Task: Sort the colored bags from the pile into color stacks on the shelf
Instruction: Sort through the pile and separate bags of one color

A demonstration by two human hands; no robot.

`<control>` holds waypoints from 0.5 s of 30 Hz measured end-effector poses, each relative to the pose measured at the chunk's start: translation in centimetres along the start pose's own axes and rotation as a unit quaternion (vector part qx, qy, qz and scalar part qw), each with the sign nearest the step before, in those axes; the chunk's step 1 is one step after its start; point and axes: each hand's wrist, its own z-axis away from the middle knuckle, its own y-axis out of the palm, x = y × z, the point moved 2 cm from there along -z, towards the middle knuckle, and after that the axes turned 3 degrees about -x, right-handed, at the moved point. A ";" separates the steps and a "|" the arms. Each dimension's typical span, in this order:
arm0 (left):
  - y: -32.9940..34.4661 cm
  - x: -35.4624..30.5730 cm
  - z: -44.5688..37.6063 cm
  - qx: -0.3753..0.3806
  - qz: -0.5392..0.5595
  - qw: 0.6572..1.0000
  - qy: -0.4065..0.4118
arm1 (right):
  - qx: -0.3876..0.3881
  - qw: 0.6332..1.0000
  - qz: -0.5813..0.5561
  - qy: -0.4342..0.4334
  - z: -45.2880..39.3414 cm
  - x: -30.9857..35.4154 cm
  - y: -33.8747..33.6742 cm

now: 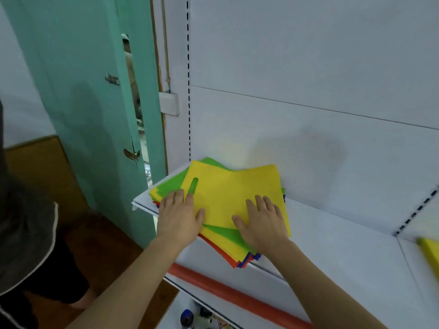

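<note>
A pile of flat colored bags lies at the left end of the white shelf (332, 233). A yellow bag (228, 188) with a slot handle is on top; green (228, 233), orange (223, 255) and blue (247, 262) edges stick out below. My left hand (178, 214) rests on the pile's left edge, fingers straight, thumb on the yellow bag. My right hand (261, 222) lies flat on the yellow bag's lower right part. At the far right edge, a second yellow bag stack (431, 252) sits on the shelf, blurred.
The shelf's white back panel rises behind the pile. An orange strip (228, 293) runs along the lower shelf's front edge, with small items below. A teal door (95, 103) stands to the left, wooden floor beneath it.
</note>
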 end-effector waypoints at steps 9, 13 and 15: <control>2.5 1.9 -2.4 0.025 -0.021 0.990 0.134 | 0.002 0.997 0.046 0.068 1.5 2.9 1.0; 3.1 0.8 -2.6 0.018 -0.015 0.984 0.177 | -0.032 0.990 -0.003 0.138 2.2 1.4 -0.1; 3.5 0.6 -2.7 0.024 -0.003 0.982 0.188 | -0.056 0.971 -0.017 0.233 2.5 -0.6 -1.0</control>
